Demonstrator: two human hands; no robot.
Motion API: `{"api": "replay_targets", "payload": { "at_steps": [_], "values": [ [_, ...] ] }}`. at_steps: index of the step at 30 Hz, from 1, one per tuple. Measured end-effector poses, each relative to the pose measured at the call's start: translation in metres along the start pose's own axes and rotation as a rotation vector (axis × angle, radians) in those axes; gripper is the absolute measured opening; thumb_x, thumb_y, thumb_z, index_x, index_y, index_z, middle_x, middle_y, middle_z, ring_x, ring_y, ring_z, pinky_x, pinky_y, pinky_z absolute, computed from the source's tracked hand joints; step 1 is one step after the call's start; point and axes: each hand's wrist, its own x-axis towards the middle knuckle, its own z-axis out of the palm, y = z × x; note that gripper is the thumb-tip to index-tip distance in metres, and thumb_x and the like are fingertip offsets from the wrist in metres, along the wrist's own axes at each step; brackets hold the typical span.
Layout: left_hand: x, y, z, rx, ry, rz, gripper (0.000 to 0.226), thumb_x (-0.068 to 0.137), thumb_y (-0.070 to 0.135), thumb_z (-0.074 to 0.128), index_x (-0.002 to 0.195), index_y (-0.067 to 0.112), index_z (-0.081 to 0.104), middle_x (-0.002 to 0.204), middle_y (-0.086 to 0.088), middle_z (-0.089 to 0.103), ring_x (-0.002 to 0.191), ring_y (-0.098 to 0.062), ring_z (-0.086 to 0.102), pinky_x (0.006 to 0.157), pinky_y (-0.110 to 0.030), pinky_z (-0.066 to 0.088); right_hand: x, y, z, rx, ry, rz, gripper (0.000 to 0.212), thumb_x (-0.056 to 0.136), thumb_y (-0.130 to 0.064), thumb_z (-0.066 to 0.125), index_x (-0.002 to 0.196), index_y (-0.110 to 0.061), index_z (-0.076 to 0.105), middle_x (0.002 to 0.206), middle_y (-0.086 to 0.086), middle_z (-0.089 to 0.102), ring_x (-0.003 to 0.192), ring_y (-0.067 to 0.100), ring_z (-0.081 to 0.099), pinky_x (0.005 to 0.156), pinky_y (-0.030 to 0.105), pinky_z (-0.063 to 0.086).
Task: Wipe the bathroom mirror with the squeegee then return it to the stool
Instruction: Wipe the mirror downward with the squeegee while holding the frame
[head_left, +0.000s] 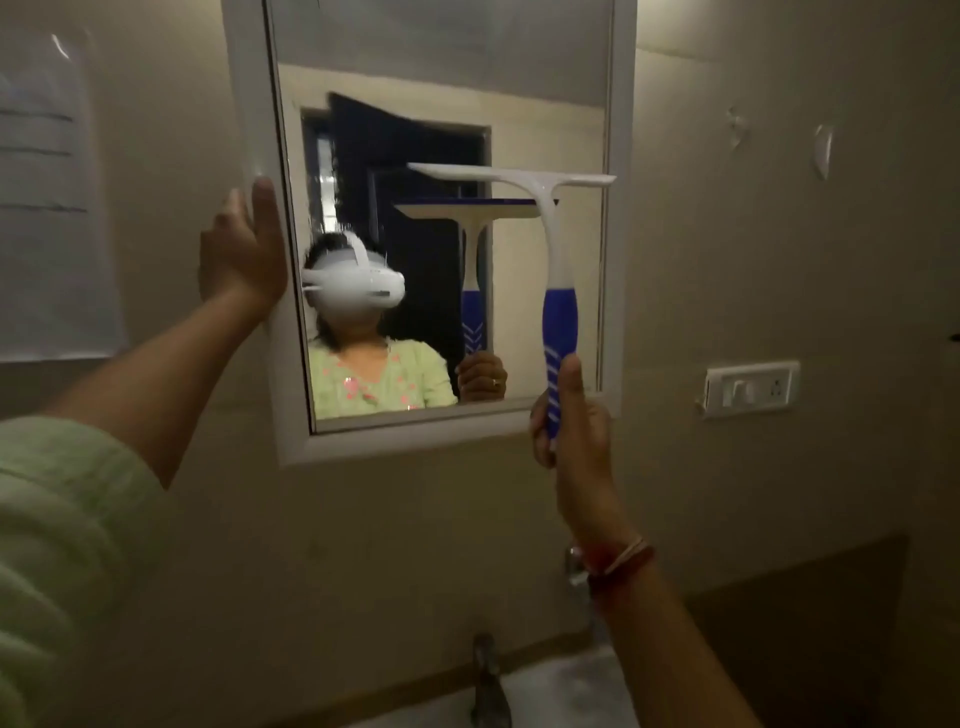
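My right hand (569, 415), lower right of centre, is clamped on the squeegee (558, 291): fingers curled round the bottom of the blue striped handle, thumb laid up along it; red threads and a bangle (618, 564) sit at that wrist

Squeegee upright, white neck rising to a level blade at mid-height over the right half of the mirror (441, 88); its reflection shows just left of it in the glass; whether the blade edge touches the glass I cannot tell

My left hand (241, 249), left of centre, lies with fingers straight and together, palm flat against the left side of the white mirror frame (254, 130); pale green sleeve (67, 519) at lower left

Paper sheet (47, 208) on the wall at upper left; white switch plate (750, 387) on the wall right of the mirror; tap (488, 680) at bottom centre, blurred
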Motion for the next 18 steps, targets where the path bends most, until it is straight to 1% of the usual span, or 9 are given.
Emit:
{"api": "replay_targets", "payload": {
  "at_steps": [3, 5, 7, 10, 12, 15, 18],
  "values": [
    [0.000, -0.003, 0.000, 0.013, 0.003, 0.008, 0.060, 0.095, 0.051, 0.020, 0.111, 0.002, 0.050, 0.115, -0.034, 0.054, 0.105, -0.048, 0.050, 0.080, -0.046, 0.039, 0.038, -0.044, 0.000, 0.096, -0.073, -0.042, 0.042, 0.090, -0.048, 0.044, 0.070, -0.013, 0.058, 0.045, -0.005, 0.055, 0.036, 0.003, 0.046, 0.035, 0.014, 0.037],
    [-0.002, -0.005, 0.001, 0.031, 0.000, 0.008, 0.058, 0.096, 0.050, 0.021, 0.109, 0.001, 0.050, 0.112, -0.036, 0.054, 0.101, -0.050, 0.051, 0.077, -0.046, 0.039, 0.059, -0.069, 0.001, 0.110, -0.087, -0.075, 0.039, 0.091, -0.043, 0.047, 0.076, -0.011, 0.062, 0.052, -0.004, 0.058, 0.038, 0.004, 0.049, 0.036, 0.015, 0.039],
    [0.000, -0.006, 0.002, 0.024, 0.011, 0.023, 0.057, 0.096, 0.049, 0.022, 0.107, 0.001, 0.050, 0.109, -0.037, 0.055, 0.098, -0.051, 0.052, 0.073, -0.044, 0.037, 0.080, -0.088, 0.005, 0.066, -0.067, -0.148, 0.037, 0.090, -0.043, 0.048, 0.078, -0.012, 0.065, 0.058, 0.001, 0.051, 0.040, 0.007, 0.043, 0.037, 0.017, 0.036],
    [0.003, -0.007, 0.002, 0.031, 0.023, 0.043, 0.056, 0.096, 0.048, 0.022, 0.103, 0.000, 0.050, 0.105, -0.038, 0.055, 0.096, -0.051, 0.052, 0.068, -0.040, 0.029, 0.104, -0.108, 0.016, 0.077, -0.050, -0.203, 0.039, 0.093, -0.043, 0.043, 0.084, -0.011, 0.063, 0.058, 0.004, 0.042, 0.042, 0.011, 0.036, 0.040, 0.020, 0.033],
    [0.003, -0.007, 0.002, 0.030, 0.023, 0.052, 0.056, 0.096, 0.049, 0.022, 0.102, 0.000, 0.050, 0.105, -0.038, 0.055, 0.095, -0.052, 0.052, 0.067, -0.040, 0.029, 0.116, -0.117, 0.021, 0.083, -0.034, -0.220, 0.039, 0.095, -0.043, 0.040, 0.083, -0.012, 0.061, 0.056, 0.003, 0.041, 0.040, 0.010, 0.036, 0.039, 0.019, 0.034],
    [0.003, -0.008, 0.001, 0.020, 0.029, 0.070, 0.058, 0.095, 0.051, 0.022, 0.099, 0.000, 0.050, 0.103, -0.039, 0.055, 0.095, -0.053, 0.052, 0.068, -0.044, 0.033, 0.131, -0.125, 0.028, 0.074, -0.019, -0.228, 0.039, 0.096, -0.042, 0.037, 0.081, -0.012, 0.057, 0.055, 0.002, 0.041, 0.037, 0.007, 0.038, 0.039, 0.019, 0.035],
    [0.003, -0.008, 0.001, 0.019, 0.035, 0.078, 0.061, 0.092, 0.053, 0.019, 0.097, 0.000, 0.049, 0.102, -0.039, 0.055, 0.094, -0.053, 0.052, 0.067, -0.043, 0.031, 0.140, -0.131, 0.034, 0.058, -0.035, -0.239, 0.039, 0.098, -0.040, 0.034, 0.084, -0.009, 0.053, 0.055, 0.001, 0.044, 0.036, 0.005, 0.041, 0.039, 0.018, 0.037]
  ]
}}
